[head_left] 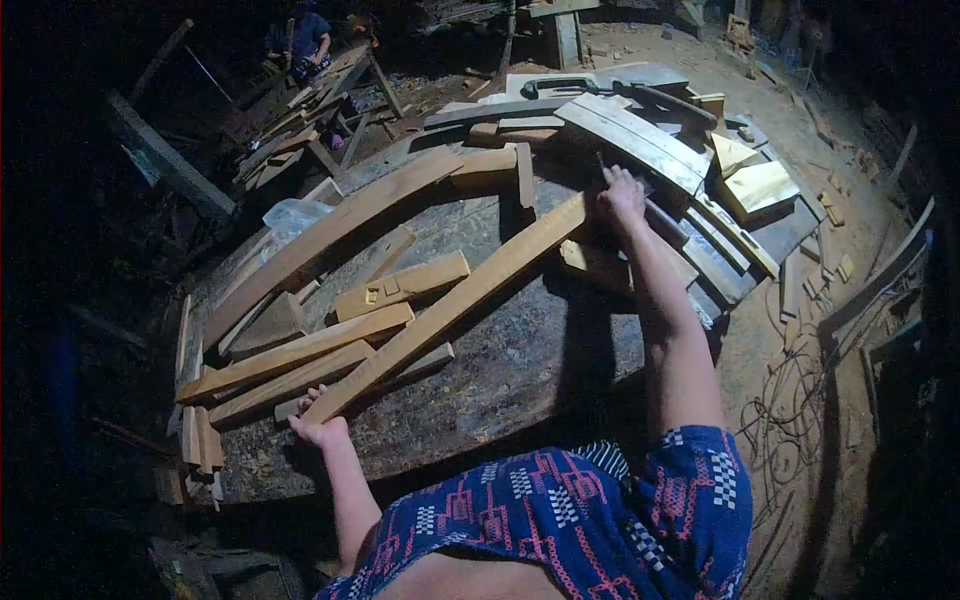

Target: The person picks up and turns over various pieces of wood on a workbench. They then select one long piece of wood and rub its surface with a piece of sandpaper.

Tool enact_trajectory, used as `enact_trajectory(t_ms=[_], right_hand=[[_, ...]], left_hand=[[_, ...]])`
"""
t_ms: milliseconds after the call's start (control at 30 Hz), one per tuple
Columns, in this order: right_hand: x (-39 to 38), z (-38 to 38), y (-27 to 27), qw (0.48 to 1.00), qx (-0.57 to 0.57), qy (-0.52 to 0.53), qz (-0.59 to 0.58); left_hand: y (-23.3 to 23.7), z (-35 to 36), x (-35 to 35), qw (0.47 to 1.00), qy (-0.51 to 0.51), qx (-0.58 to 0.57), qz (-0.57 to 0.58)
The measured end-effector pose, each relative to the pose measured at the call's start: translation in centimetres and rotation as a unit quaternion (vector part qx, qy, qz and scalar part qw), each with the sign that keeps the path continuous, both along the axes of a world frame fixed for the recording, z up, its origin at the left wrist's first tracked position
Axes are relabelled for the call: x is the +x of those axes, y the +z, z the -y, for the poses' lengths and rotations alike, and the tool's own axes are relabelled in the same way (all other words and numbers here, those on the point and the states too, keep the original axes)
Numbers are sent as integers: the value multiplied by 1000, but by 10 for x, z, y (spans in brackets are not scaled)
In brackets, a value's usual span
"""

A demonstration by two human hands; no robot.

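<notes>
A long, straight wooden plank (455,303) slants across the workbench, from near my body up to the right. My left hand (320,428) grips its lower end, fingers curled beneath and around the edge. At the far end my right hand (622,198) holds the plank, thumb side against the wood. A thin dark stick-like shape stands by its fingertips. Beneath and left of the plank lie several cut lengths of wood, among them a short block (400,285) with a notch cut in it and a long squared piece (300,350).
A curved wooden piece (330,235) spans the back left of the workbench (500,395). Boards (640,140), a clamp (560,86) and offcuts (760,185) crowd the far right. Tangled cable (790,400) lies on the floor. Another person (300,45) is at the back left.
</notes>
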State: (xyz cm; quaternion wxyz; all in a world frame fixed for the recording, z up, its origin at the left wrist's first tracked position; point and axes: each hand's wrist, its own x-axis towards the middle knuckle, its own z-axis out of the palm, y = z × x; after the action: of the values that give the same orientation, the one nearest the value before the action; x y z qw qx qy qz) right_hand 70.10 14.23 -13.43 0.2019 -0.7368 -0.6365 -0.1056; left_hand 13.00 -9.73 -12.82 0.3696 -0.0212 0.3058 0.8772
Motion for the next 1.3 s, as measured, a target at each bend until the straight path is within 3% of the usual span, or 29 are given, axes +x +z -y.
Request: enact_trajectory(t_ms=[33,167,200,300,400,533,600,633,667,733,767,833,867,933,967,1033,1133,1200,1233,1300], right_hand=[[-9,12,-7,996,73,30,41],[-104,78,4,988,43,145,-12],[-135,88,-4,979,93,183,-18],[-238,143,16,922,101,339,-156],[-331,193,10,867,50,482,-113],[-322,193,17,807,30,584,-84],[-273,168,23,876,-14,480,-42],[-240,138,10,890,-35,444,-97],[-197,106,-8,926,6,375,-45],[-125,97,28,960,41,247,-124],[-107,99,63,942,61,235,-231],[-20,38,-5,965,48,197,-168],[-36,47,15,971,7,124,-203],[-23,20,-24,993,-57,92,-46],[-58,47,-7,998,-10,62,-15],[-106,68,-12,995,12,90,-45],[-204,112,-10,959,-11,257,-119],[-291,163,7,952,-57,300,-20],[-329,171,-12,935,-32,354,-18],[-397,199,-3,855,-20,500,-137]], left_hand=[[-3,1,-2,1000,0,0,6],[1,-1,3,1000,8,-22,15],[-5,-1,-1,1000,-1,-5,10],[-8,-2,-6,1000,3,-4,17],[-5,-1,-6,1000,-2,19,18],[-8,-3,-7,1000,13,26,11],[-11,-3,-8,999,3,30,25],[-9,-3,-5,999,19,24,32],[-10,-2,-5,999,17,28,31],[-7,-3,-4,998,36,8,41],[-12,-3,-7,999,17,32,30],[-9,-1,-5,998,6,42,51],[-9,-1,-4,997,12,46,67],[-18,-2,-9,996,-5,70,62],[-9,-1,-3,995,10,55,78],[-18,-1,-8,993,-12,94,75],[-18,1,-7,994,-13,99,54],[-18,1,-6,993,-18,108,42],[-15,3,-3,993,-21,114,28],[-12,5,1,992,-29,120,10]])
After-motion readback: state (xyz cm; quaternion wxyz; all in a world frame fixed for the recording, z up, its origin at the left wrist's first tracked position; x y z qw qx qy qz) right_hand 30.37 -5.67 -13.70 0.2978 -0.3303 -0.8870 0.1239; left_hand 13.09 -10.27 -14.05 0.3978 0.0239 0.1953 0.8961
